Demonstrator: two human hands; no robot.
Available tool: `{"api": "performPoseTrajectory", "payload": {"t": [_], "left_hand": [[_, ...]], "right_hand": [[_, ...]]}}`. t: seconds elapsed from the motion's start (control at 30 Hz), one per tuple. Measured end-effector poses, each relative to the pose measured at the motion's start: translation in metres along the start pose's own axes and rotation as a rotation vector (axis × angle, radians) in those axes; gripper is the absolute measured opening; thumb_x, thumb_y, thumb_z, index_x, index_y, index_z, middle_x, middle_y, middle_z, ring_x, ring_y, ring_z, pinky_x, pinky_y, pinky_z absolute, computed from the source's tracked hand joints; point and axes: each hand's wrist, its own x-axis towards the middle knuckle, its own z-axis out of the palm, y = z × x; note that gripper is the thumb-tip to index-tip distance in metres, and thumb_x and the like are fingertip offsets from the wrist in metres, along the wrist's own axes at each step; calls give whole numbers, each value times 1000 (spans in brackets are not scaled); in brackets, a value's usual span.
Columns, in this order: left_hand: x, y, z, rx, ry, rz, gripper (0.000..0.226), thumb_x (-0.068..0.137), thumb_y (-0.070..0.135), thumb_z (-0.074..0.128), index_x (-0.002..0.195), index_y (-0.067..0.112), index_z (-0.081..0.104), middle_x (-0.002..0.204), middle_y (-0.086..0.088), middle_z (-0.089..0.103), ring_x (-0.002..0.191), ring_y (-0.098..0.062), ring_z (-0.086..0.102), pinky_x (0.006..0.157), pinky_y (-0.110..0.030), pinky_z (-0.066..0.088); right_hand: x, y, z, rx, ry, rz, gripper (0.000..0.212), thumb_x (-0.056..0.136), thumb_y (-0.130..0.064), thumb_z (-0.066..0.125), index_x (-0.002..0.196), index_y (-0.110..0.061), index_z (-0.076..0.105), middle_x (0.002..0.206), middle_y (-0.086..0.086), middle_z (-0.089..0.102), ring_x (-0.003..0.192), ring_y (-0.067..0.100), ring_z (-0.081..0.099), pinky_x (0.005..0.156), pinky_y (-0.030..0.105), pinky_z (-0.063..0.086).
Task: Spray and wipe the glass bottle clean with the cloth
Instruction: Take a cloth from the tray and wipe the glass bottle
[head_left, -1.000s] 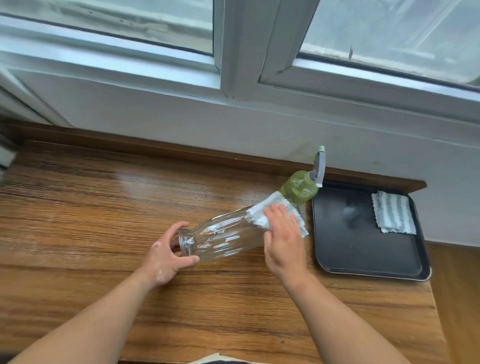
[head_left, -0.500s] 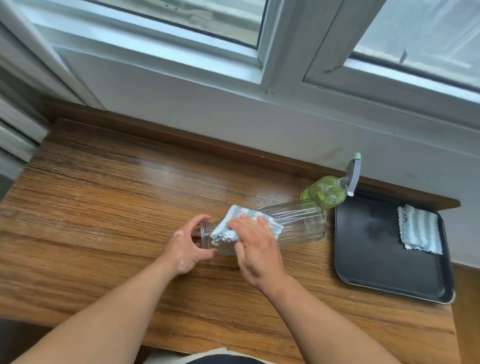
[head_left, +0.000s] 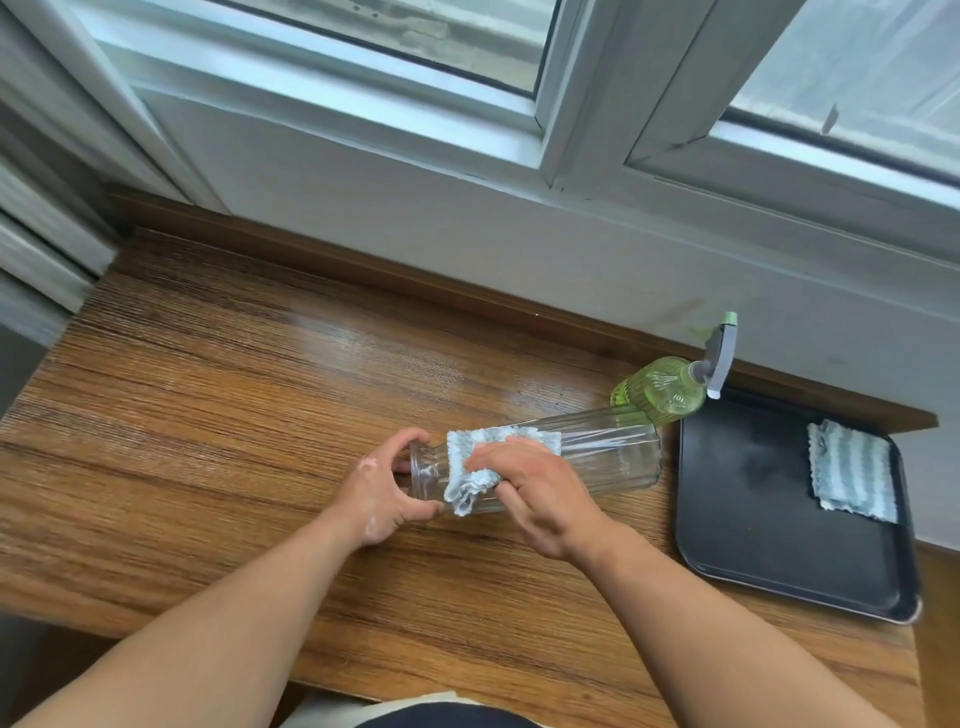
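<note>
A clear ribbed glass bottle (head_left: 608, 457) lies on its side on the wooden table (head_left: 234, 415), its mouth pointing left. My left hand (head_left: 384, 493) grips the bottle's neck and mouth. My right hand (head_left: 535, 493) presses a pale blue cloth (head_left: 470, 467) onto the bottle's shoulder, with the cloth draped over the glass and its lower edge bunched under my fingers. A green spray bottle (head_left: 665, 387) with a grey trigger lies just behind the glass bottle's base.
A black tray (head_left: 753, 519) sits at the table's right end, with a second striped cloth (head_left: 852, 478) folded in its far right corner. A wall and window frames (head_left: 571, 130) rise right behind the table. The table's left half is bare wood.
My right hand has slid the cloth from the bottle's base end toward its neck. The left hand keeps its hold on the neck. The camera view has shifted left.
</note>
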Motion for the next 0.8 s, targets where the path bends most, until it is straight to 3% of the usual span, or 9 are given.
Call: {"api": "performPoseTrajectory", "payload": {"t": [0.1,0.2,0.3,0.33,0.4,0.47,0.6,0.7,0.8], "left_hand": [[-1,-1,0,-5,-2,-4,88,55,17,100,113,63,53,114,8,68,107,-16,69,94,-37,60],[-1,1,-1,-12,-32,1,84,58,21,99,119,56,53,115,12,61,110,-11,61,89,-31,55],[-1,5,-5,-38,-57,-3,82,60,22,98,118,56,51,120,9,59,111,-10,57,81,-25,49],[-1,5,-5,-37,-54,3,81,60,22,98,116,58,50,120,8,59,111,-10,58,83,-27,50],[-2,4,-5,-29,-49,10,81,60,22,98,114,59,50,122,8,59,113,-12,58,91,-32,51],[-2,3,-5,-19,-46,15,83,59,22,98,119,55,51,122,8,58,115,-13,58,95,-35,51],[-2,3,-4,-4,-39,25,84,59,22,98,123,52,52,122,8,58,113,-12,58,95,-36,54],[-1,3,-3,-6,-44,17,84,59,22,97,122,53,51,121,8,57,112,-12,56,87,-31,52],[-2,3,-3,0,-43,13,84,60,22,97,122,54,50,120,9,54,113,-12,55,89,-30,54]], "right_hand": [[-4,-5,-15,72,-61,51,35,87,-17,43,111,-23,68,104,-6,71,97,14,61,88,30,46],[-9,-13,-36,425,-16,192,23,86,-15,46,92,-22,67,75,-4,65,68,7,55,63,29,43],[-6,-12,-53,798,148,421,25,89,-6,47,100,-17,67,92,13,69,78,21,62,66,37,48],[-4,-9,-54,841,196,495,29,91,-2,47,105,-19,65,97,11,71,84,24,67,69,43,52],[-2,2,-53,614,268,523,40,92,-1,45,113,-30,64,101,-3,73,92,17,69,79,46,57],[-6,10,-48,252,333,435,50,90,-1,45,121,-35,67,107,-11,73,94,9,64,84,37,54],[-26,20,-28,-383,311,280,42,89,-18,50,127,-24,67,133,-6,65,101,23,50,85,44,50],[-29,16,-15,-507,210,358,50,89,-34,54,138,-24,58,150,-7,51,113,22,45,90,43,46],[-26,11,-6,-470,229,399,50,95,-44,51,139,-22,57,152,-3,48,121,22,48,98,43,48]]}}
